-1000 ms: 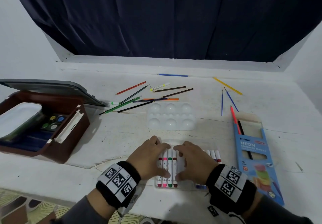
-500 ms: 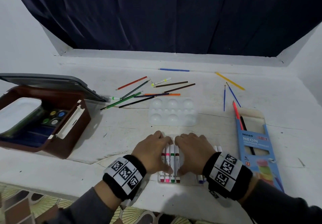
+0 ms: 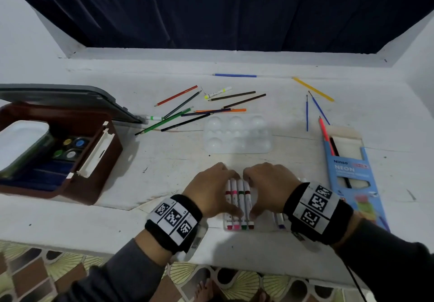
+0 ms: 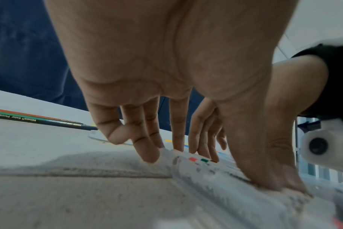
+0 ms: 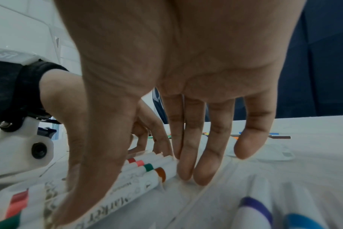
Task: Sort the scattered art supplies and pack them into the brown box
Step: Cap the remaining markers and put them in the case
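I see my left hand (image 3: 212, 190) and right hand (image 3: 267, 187) — fingers straight, thumbs down — pressing four markers (image 3: 239, 204) together in their clear tray (image 3: 226, 227).

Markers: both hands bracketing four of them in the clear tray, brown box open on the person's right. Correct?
Not quite. The brown box is open, but it sits on the person's left, as the head view shows. The rest holds: the left hand and right hand bracket four markers in the clear tray.
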A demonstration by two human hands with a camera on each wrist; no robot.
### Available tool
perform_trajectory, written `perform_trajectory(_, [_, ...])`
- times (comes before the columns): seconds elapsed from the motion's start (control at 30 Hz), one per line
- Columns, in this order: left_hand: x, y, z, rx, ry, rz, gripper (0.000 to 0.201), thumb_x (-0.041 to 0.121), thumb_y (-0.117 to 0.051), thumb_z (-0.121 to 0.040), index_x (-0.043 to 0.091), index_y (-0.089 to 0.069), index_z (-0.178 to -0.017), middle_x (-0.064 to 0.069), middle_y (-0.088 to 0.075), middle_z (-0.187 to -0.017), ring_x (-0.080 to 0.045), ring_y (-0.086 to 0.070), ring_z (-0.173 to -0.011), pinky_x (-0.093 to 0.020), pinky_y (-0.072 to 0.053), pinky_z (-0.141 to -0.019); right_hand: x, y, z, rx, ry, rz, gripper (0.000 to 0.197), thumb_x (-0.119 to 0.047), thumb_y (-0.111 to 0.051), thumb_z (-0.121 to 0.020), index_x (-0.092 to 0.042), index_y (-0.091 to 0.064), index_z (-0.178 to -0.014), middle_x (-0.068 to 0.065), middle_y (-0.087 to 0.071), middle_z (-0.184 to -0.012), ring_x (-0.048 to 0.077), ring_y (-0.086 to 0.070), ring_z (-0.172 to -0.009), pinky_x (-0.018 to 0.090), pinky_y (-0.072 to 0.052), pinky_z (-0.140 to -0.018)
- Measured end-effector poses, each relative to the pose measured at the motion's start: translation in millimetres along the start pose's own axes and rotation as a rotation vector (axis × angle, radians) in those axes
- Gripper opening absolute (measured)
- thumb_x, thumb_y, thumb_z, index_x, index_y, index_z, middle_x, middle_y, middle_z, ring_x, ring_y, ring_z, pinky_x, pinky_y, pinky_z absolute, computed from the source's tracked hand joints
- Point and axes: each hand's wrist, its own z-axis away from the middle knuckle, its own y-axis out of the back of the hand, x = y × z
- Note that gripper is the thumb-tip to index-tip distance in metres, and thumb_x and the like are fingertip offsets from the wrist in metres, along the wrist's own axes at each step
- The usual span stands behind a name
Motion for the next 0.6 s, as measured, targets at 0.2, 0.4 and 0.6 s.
perform_trajectory(0.2, [-37.5,37.7,3.8,0.339,0.007,0.365,0.024,0.027,-0.078,-0.083,0.031,-0.068,-0.105,0.01,-0.064,-0.095,-0.006,-0.064,-0.078,-0.014,-0.048,-0.07,13.1,0.4,-7.5,0.099,-0.029,-0.159,0.039,-0.043,-0.062,-0.087,-0.027,-0.055,-0.122,-0.007,-0.058,-0.112,0.013,-0.056,-0.101,0.03,-0.046,-0.083])
perform_trajectory(0.4, [-102.0,104.8,-27.2,0.559,0.158,-0.069,0.017,0.016,-0.065,-0.088,0.018,-0.068,-0.105,-0.003,-0.066,-0.095,-0.021,-0.063,-0.087,-0.035,-0.053,-0.08,26.8,27.7,-52.0,0.317,-0.073,-0.248,0.012,-0.034,-0.058,-0.088,-0.03,-0.063,-0.099,-0.013,-0.058,-0.083,0.008,-0.053,-0.077,0.024,-0.044,-0.069])
perform_trajectory(0.6, [-125.7,152.7,-76.4,0.151,0.431,-0.524,0.032,0.021,-0.055,-0.093,0.017,-0.058,-0.125,-0.006,-0.059,-0.125,-0.027,-0.056,-0.117,-0.037,-0.049,-0.097,46.8,67.1,-124.2,0.364,-0.085,-0.238,0.011,-0.033,-0.058,-0.085,-0.027,-0.063,-0.093,-0.01,-0.061,-0.085,0.013,-0.056,-0.082,0.028,-0.047,-0.074])
